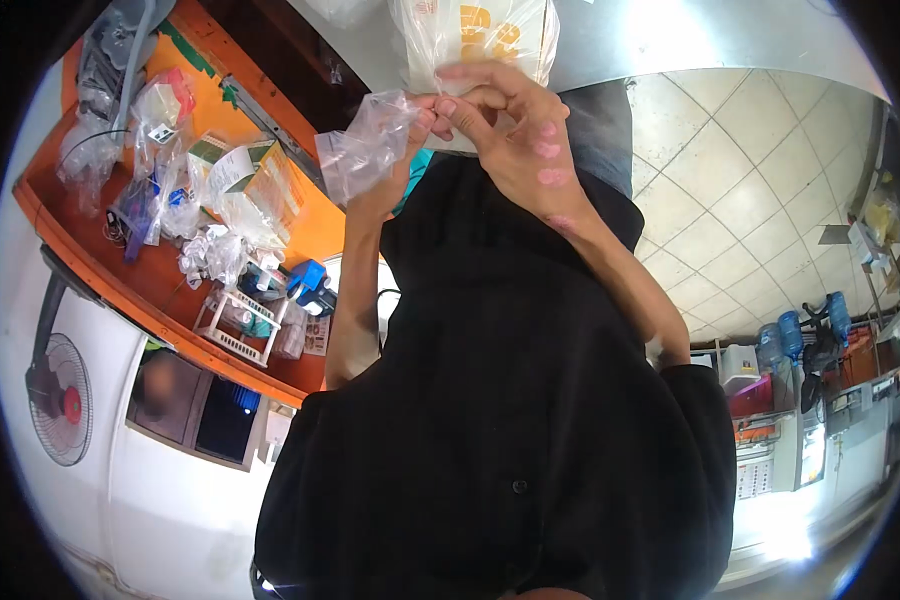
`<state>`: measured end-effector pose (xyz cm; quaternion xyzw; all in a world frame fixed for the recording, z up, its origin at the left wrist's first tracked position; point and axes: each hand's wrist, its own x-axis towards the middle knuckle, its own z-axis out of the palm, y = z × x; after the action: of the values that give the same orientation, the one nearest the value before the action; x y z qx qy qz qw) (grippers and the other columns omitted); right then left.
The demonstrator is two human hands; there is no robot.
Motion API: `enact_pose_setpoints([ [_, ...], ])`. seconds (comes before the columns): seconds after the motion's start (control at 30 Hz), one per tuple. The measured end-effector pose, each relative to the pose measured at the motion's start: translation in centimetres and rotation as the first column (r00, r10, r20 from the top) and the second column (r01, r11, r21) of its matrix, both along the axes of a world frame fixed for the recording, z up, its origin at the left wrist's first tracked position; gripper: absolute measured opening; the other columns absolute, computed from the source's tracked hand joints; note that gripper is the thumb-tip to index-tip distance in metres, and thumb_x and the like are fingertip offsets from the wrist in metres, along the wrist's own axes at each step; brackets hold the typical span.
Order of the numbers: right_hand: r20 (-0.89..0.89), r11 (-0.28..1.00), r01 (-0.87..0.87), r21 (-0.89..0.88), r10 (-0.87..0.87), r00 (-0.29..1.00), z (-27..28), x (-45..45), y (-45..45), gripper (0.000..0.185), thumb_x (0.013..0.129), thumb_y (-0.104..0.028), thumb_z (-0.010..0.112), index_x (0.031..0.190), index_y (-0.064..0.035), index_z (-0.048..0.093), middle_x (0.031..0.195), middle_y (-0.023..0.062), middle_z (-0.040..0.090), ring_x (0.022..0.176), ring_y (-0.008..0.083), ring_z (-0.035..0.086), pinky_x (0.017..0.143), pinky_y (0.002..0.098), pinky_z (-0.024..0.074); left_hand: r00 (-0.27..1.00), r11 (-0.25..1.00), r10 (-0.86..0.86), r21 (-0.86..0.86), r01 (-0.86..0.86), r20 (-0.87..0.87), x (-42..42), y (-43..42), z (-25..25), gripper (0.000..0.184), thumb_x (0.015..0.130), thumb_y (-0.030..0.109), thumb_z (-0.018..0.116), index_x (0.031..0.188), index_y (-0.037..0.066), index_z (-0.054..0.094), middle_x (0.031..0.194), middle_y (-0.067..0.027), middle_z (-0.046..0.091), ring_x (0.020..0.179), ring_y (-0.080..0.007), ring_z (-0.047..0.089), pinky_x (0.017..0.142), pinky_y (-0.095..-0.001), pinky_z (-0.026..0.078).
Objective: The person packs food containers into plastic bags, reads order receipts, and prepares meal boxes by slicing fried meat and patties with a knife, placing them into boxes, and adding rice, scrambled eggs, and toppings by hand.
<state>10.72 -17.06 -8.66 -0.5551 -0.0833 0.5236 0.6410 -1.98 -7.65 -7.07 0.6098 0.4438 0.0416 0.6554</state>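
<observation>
A crumpled clear plastic bag [360, 155] hangs over my left hand [402, 165], which is closed in a pinch on it. Thumb and forefinger of my right hand [515, 130] press together at the same spot, against the left fingertips, and appear to grip the bag's edge. What exactly lies between the fingertips is too small to see. Just beyond both hands stands a filled whitish plastic bag [475, 35] with orange print; the raised fingers of my right hand are in front of it. Pink patches show on the back of my right hand and wrist.
A grey metal tabletop [600, 45] lies under the printed bag. On the left, an orange counter [160, 285] carries plastic bags, a box [255, 180], a white basket [240, 325] and a blue object [310, 285]. A fan [62, 400] is beyond it. Tiled floor [720, 190] extends right.
</observation>
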Motion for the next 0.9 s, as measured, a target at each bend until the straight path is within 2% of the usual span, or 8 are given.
enact_pose_setpoints([
  [0.1,0.408,0.997,-0.070,-0.035,0.078,0.910,0.0,0.5,-0.5,0.012,0.082,0.001,0.069,0.094,0.0006,0.067,0.081,0.0088,0.070,0.073,0.0167,0.067,0.067,0.0257,0.0516,0.999,0.999,-0.004,0.049,0.001,0.043,0.1,-0.1,-0.4,0.016,0.092,0.012,0.068,0.100,0.000,0.060,0.091,-0.0041,0.061,0.076,-0.0112,0.060,0.073,-0.0244,0.049],
  [0.2,0.402,1.000,0.004,0.031,-0.016,0.916,-0.2,0.7,-0.3,0.007,0.078,0.000,0.072,0.084,-0.0013,0.069,0.081,0.0070,0.068,0.069,0.0189,0.063,0.066,0.0275,0.0468,0.998,0.981,-0.031,0.193,0.020,0.056,-0.3,0.0,-1.6,0.021,0.087,0.009,0.072,0.100,0.002,0.057,0.089,-0.0027,0.058,0.075,-0.0101,0.058,0.069,-0.0231,0.049],
  [0.3,0.494,0.999,-0.013,-0.037,0.030,0.869,-0.7,0.4,-0.3,0.007,0.079,-0.003,0.071,0.086,-0.0063,0.069,0.079,0.0041,0.066,0.068,0.0161,0.060,0.073,0.0324,0.0377,0.997,0.987,0.063,0.143,-0.069,0.045,0.5,-0.3,-1.6,0.019,0.085,0.009,0.074,0.096,0.001,0.061,0.090,-0.0034,0.059,0.076,-0.0105,0.059,0.067,-0.0233,0.048],
  [0.4,0.684,0.992,-0.035,-0.117,0.106,0.722,0.3,0.8,-0.2,0.003,0.084,-0.004,0.068,0.085,-0.0069,0.068,0.085,0.0016,0.067,0.070,0.0114,0.059,0.079,0.0332,0.0333,0.997,0.900,-0.033,0.436,-0.003,0.074,0.9,-0.7,-1.9,0.017,0.079,0.003,0.075,0.091,-0.001,0.064,0.090,-0.0060,0.060,0.076,-0.0144,0.061,0.067,-0.0260,0.049],
  [0.5,0.746,0.995,0.015,-0.100,0.065,0.663,-0.6,0.4,0.0,0.005,0.085,-0.007,0.067,0.086,-0.0110,0.065,0.086,-0.0012,0.066,0.070,0.0113,0.057,0.081,0.0351,0.0245,0.998,0.838,-0.047,0.545,0.017,0.041,0.3,-0.5,-2.8,0.019,0.071,0.000,0.075,0.087,-0.002,0.066,0.089,-0.0100,0.060,0.077,-0.0209,0.063,0.067,-0.0293,0.049],
  [0.83,0.869,0.980,0.197,-0.026,-0.075,0.488,-1.8,4.1,1.0,0.018,0.083,0.006,0.058,0.093,-0.0087,0.055,0.088,0.0023,0.058,0.078,0.0163,0.054,0.080,0.0371,0.0271,1.000,0.709,0.028,0.705,-0.016,-0.005,2.1,-1.4,-1.7,0.018,0.073,0.003,0.075,0.089,-0.001,0.065,0.089,-0.0110,0.061,0.078,-0.0241,0.063,0.071,-0.0322,0.049],
  [0.87,0.903,0.967,0.254,0.032,-0.136,0.407,-2.7,7.1,1.6,0.004,0.091,0.003,0.056,0.091,-0.0005,0.056,0.081,0.0080,0.063,0.063,0.0168,0.056,0.061,0.0312,0.0435,1.000,0.735,0.027,0.678,-0.016,-0.006,2.0,-1.2,-1.3,0.019,0.073,0.003,0.075,0.089,-0.001,0.065,0.089,-0.0114,0.061,0.078,-0.0246,0.063,0.071,-0.0325,0.050],
  [0.9,0.855,0.956,0.274,-0.104,-0.054,0.516,-2.6,9.6,2.3,0.002,0.092,0.004,0.057,0.093,0.0018,0.058,0.081,0.0089,0.065,0.062,0.0147,0.056,0.057,0.0294,0.0436,1.000,0.761,0.024,0.649,-0.014,-0.006,1.8,-1.1,-1.0,0.019,0.074,0.003,0.075,0.090,-0.001,0.065,0.089,-0.0119,0.061,0.079,-0.0251,0.063,0.072,-0.0328,0.050],
])
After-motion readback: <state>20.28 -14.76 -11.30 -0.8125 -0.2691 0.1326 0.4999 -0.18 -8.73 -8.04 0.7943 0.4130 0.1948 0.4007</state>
